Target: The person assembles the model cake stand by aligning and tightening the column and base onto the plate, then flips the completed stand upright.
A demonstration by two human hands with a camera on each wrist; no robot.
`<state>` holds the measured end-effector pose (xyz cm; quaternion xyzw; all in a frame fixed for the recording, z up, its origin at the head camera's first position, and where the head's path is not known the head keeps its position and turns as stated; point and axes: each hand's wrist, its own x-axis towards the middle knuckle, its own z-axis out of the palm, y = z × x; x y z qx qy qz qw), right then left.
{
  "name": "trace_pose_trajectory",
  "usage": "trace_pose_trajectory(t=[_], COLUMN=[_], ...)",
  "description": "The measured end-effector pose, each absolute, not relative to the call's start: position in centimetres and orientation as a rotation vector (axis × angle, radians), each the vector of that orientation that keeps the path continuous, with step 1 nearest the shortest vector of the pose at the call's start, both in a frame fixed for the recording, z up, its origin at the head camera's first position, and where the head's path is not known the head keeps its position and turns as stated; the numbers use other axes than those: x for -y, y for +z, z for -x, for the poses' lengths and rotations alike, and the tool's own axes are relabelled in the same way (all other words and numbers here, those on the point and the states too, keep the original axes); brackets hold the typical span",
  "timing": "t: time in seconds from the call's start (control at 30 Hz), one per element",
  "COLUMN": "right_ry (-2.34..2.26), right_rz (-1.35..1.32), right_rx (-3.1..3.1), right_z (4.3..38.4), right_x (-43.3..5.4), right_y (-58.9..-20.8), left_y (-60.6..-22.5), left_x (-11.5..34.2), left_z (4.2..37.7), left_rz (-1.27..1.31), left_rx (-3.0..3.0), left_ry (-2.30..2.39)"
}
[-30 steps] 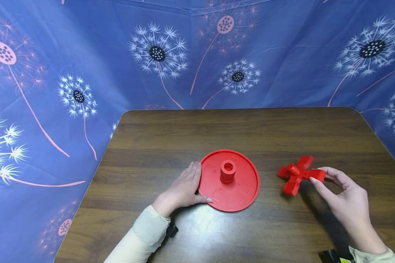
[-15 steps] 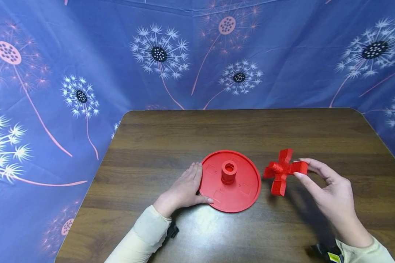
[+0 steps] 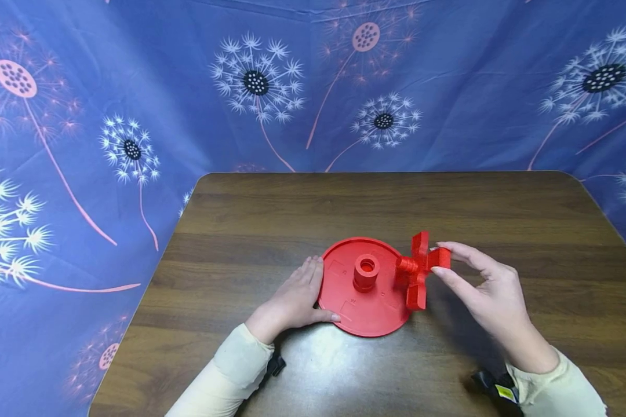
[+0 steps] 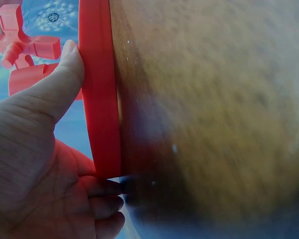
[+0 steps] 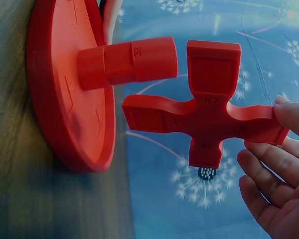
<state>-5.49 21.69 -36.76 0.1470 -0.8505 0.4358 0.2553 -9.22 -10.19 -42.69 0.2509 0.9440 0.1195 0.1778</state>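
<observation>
A round red plate with a raised rim (image 3: 344, 307) lies on the table, a hollow red post (image 3: 366, 277) standing at its centre. My left hand (image 3: 292, 298) rests along the plate's left rim, fingers straight and thumb at the near edge. Between thumb and fingertips, my right hand (image 3: 492, 295) pinches one arm of a red four-armed cross piece (image 5: 209, 114). In the head view this cross is tilted and overlaps the plate's right side, its ridged stub (image 3: 407, 264) facing the post. The right wrist view shows the cross apart from the post, its flat face toward the camera.
The wood-grain table (image 3: 261, 214) reaches back to a blue cloth (image 3: 464, 87) printed with dandelions. Black wrist gear (image 3: 492, 385) sits by the right cuff, and a smaller black piece (image 3: 275, 365) by the left one.
My right hand has carried the cross leftward, from well right of the plate to over its right rim, turning the stub toward the post. The left hand and plate have stayed put.
</observation>
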Motion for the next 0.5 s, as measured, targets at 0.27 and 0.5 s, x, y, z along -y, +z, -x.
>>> trace_pose_trajectory(t=[0.27, 0.5], right_ry=[1.123, 1.116], right_rz=[-0.505, -0.605], right_rx=[2.306, 2.274], right_z=[6.8, 7.9], right_x=[-19.8, -18.2], right_y=[-36.3, -35.8], left_y=[-42.7, -42.8], left_x=[10.2, 10.3], left_z=[9.3, 9.4], left_rz=[-0.707, -0.71], left_rx=[-2.669, -2.671], left_ry=[0.341, 0.354])
